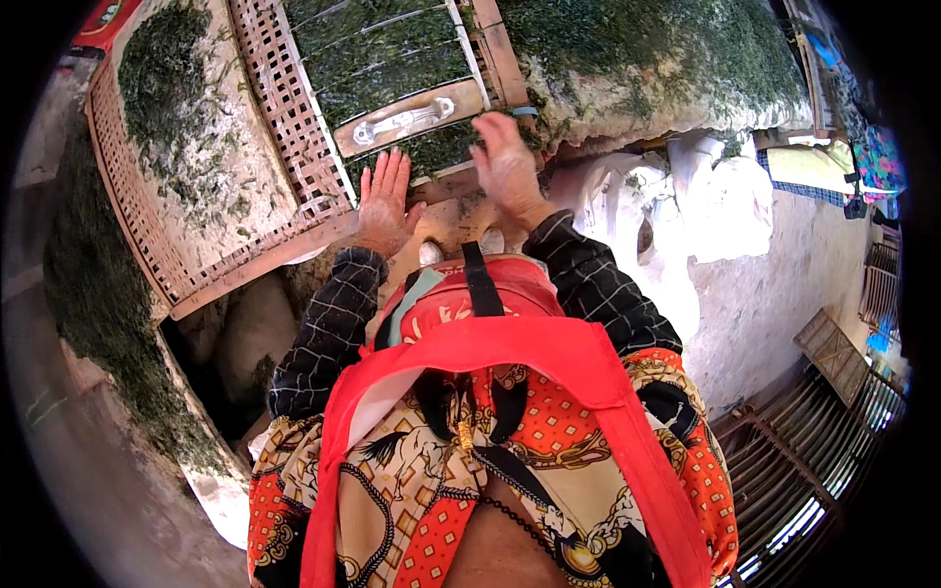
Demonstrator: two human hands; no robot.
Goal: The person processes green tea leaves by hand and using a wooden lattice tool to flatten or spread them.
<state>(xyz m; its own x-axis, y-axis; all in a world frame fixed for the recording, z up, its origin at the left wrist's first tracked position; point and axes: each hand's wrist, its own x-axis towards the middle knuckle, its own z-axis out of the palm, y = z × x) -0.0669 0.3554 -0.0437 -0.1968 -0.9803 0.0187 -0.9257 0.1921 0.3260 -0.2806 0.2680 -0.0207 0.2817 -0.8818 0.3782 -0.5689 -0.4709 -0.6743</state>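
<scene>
My left hand (387, 204) lies palm down with its fingers stretched out, over the near edge of a white-framed rack (319, 127). The rack is spread with dark green shredded leaf-like stuff (382, 49), crossed by thin pale strips. Across its near part lies a wooden board (358, 131) with a pale metal handle (404, 122) fixed on top; neither hand grips it. My right hand (510, 169) is beside the rack's near right corner, fingers slightly bent and apart, nothing visible in them. Whether its fingertips touch the frame I cannot tell.
To the left stands a brown perforated crate (132, 186) with a green-strewn sheet (235, 176) on it. More green shreds (647, 49) cover a pale sack-like surface at right. White plastic bags (720, 196) hang below it. Slatted racks (814, 451) are at lower right.
</scene>
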